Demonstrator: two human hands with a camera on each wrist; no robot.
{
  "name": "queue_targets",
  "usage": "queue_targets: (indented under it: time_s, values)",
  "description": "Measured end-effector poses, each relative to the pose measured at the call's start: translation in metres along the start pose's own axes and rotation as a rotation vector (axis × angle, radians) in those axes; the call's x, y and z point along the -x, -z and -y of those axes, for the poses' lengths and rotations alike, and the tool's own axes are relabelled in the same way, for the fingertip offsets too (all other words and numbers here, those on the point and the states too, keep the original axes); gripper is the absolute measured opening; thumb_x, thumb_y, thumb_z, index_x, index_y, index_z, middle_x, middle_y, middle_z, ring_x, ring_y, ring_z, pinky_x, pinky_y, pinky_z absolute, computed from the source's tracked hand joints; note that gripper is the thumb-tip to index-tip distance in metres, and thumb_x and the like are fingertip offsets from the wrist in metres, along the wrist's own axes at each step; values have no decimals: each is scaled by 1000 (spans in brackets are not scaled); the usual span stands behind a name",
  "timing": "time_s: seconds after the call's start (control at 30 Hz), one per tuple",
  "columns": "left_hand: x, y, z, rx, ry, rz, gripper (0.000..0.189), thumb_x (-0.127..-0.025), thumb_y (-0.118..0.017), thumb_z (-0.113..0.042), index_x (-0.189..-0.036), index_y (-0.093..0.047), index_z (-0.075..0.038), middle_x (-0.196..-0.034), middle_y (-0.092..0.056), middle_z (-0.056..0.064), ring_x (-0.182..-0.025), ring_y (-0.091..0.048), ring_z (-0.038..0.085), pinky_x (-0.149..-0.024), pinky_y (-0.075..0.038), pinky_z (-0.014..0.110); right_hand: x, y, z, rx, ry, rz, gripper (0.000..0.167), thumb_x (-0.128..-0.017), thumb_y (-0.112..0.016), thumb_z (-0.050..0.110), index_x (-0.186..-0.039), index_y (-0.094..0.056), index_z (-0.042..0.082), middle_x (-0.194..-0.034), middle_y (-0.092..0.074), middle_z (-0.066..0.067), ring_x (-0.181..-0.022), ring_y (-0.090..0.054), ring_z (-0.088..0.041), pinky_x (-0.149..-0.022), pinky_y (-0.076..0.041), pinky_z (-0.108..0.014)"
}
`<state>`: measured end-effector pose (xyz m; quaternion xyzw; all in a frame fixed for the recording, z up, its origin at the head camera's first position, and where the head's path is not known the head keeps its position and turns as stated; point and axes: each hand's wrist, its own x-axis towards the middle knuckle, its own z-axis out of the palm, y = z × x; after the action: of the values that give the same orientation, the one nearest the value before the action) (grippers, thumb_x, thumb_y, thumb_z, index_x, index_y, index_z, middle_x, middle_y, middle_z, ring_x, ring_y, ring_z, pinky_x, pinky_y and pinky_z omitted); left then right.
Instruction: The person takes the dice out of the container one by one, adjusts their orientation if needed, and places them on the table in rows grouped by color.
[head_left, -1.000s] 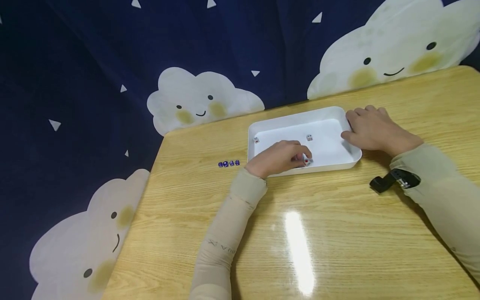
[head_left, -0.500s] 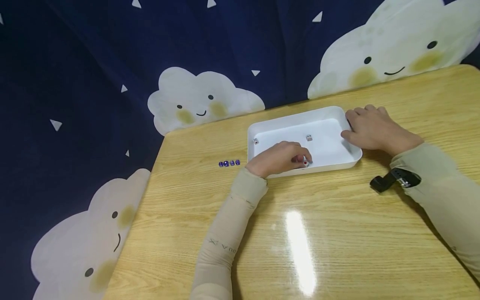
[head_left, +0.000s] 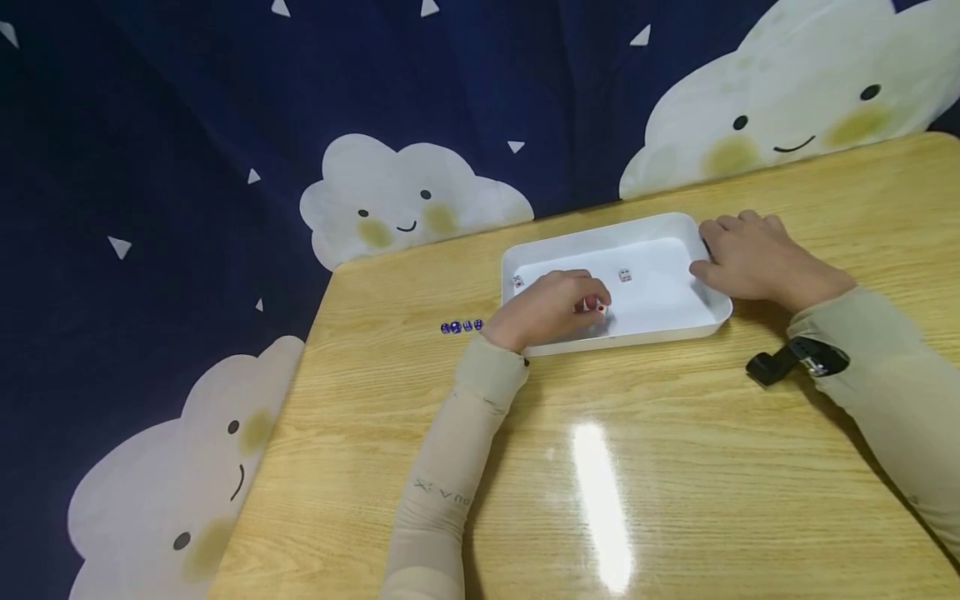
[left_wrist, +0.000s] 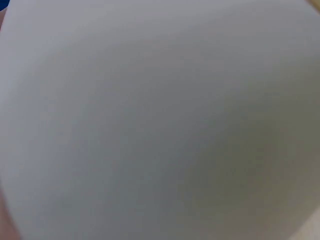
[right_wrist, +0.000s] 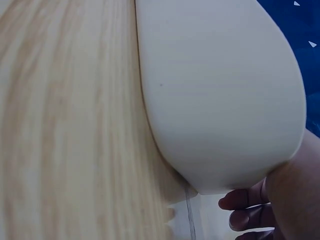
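My left hand (head_left: 553, 306) is over the near left part of a white tray (head_left: 667, 333), pinching a white die (head_left: 602, 309) with a red dot between thumb and fingers. My right hand (head_left: 750, 257) grips the tray's right end, thumb over the rim; in the right wrist view its fingers (right_wrist: 245, 199) curl beside the tray's outer wall. Inside the tray lie another white die (head_left: 626, 275) near the middle and a white die (head_left: 517, 282) at the left end. The left wrist view is filled by the tray's pale wall (left_wrist: 150, 100), close and blurred.
Several dark blue dice (head_left: 456, 327) stand in a row on the wooden table (head_left: 360, 433), left of the tray. Behind the table hangs a dark blue curtain (head_left: 465, 83) with clouds. A black strap (head_left: 802, 358) is on the right wrist.
My left hand has lifted slightly and drawn back left with the die, off the tray's near side. My right hand keeps its hold on the tray's end.
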<state>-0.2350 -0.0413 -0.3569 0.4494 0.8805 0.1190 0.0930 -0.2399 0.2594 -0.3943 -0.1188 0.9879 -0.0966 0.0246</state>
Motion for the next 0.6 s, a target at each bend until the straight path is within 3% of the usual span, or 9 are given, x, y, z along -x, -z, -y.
queue_targets:
  time_s: [0.6]
  values:
    - [23, 19, 18, -21, 38, -130, 17, -100, -69, -18, -115, -74, -11, -101, -72, 1, -93, -66, 12, -84, -52, 21, 0, -1, 0, 8, -10, 6, 59, -102, -47, 35, -137, -47, -13, -134, -54, -38, -111, -49, -51, -86, -38, -59]
